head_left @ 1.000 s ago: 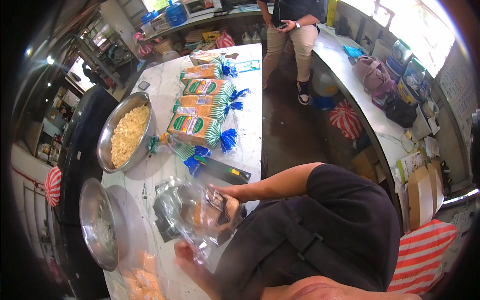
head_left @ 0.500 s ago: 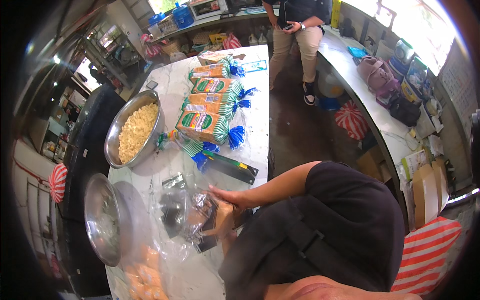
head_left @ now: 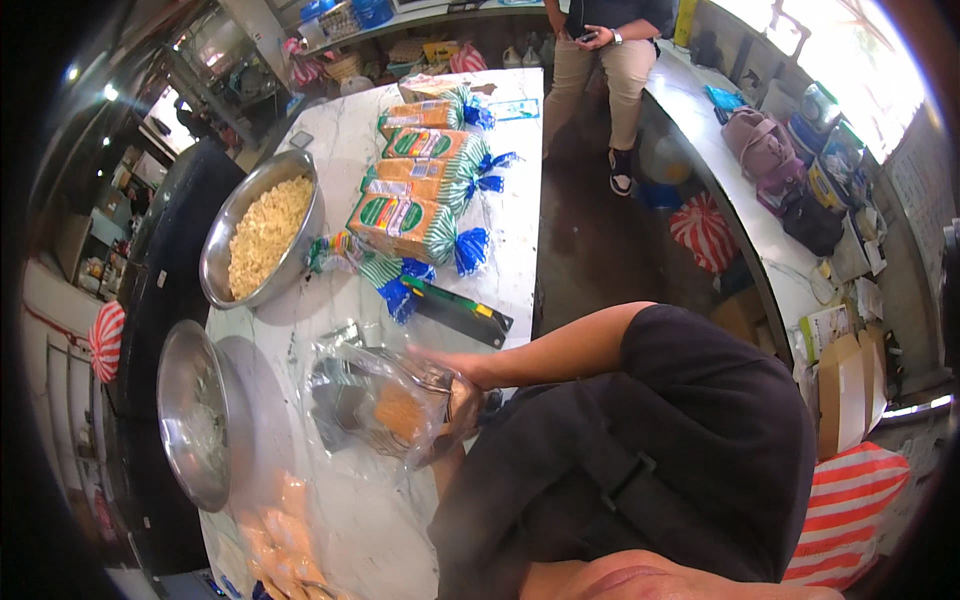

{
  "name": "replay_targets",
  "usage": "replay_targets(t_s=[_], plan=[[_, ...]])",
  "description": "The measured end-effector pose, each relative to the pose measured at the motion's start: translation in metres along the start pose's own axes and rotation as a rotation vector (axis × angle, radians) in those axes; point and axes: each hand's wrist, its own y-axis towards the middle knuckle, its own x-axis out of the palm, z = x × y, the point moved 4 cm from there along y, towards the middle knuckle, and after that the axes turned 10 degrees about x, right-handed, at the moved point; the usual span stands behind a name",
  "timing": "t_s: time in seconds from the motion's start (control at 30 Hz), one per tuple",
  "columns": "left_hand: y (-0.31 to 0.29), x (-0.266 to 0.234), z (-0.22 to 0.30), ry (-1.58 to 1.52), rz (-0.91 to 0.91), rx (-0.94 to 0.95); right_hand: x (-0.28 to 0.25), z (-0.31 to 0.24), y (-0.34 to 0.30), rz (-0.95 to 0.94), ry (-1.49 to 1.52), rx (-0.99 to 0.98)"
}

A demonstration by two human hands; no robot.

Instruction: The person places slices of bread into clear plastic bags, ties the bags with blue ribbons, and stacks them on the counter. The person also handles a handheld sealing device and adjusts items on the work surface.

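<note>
My right hand [head_left: 457, 368] reaches in from the right and grips the side of a clear plastic bag [head_left: 345, 420] with dark printed panels. Inside the film shows a brown-orange, bread-like piece [head_left: 400, 411]; its exact kind is blurred. My left hand [head_left: 449, 472] is mostly hidden below the bag and behind my dark shirt, so its fingers do not show. Just beyond the bag lies a long flat black item [head_left: 455, 315] with a green and yellow edge. Several bagged bread loaves [head_left: 405, 220] with blue ends stand in a row farther off.
On the marbled table [head_left: 290, 350] stand a steel bowl [head_left: 312, 215] of pale yellow chunks and another steel bowl [head_left: 235, 420] holding clear plastic. Orange packets [head_left: 280, 540] lie at the near edge. Another person [head_left: 605, 75] stands past the table. A side counter [head_left: 690, 105] carries bags.
The whole view has shifted, so the table's things sit higher in it. Between my hands the bag has turned, and the brown piece now shows farther left, behind clear film.
</note>
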Motion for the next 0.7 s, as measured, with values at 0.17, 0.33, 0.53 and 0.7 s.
replay_targets(t_s=[0.17,0.33,0.53,0.7], plan=[[-0.003,0.003,0.003,0.012,-0.005,0.033,0.001,0.005,-0.001,0.210,0.095,-0.124],[-0.005,0.009,-0.002,0.046,-0.008,0.074,0.000,-0.010,-0.009,0.159,-0.254,-0.283],[-0.002,0.024,0.000,0.279,-0.043,0.190,0.018,-0.008,-0.039,0.079,-0.374,-0.433],[0.003,0.043,0.031,-0.577,-0.278,0.126,0.034,-0.020,-0.045,-0.122,-0.401,-0.554]])
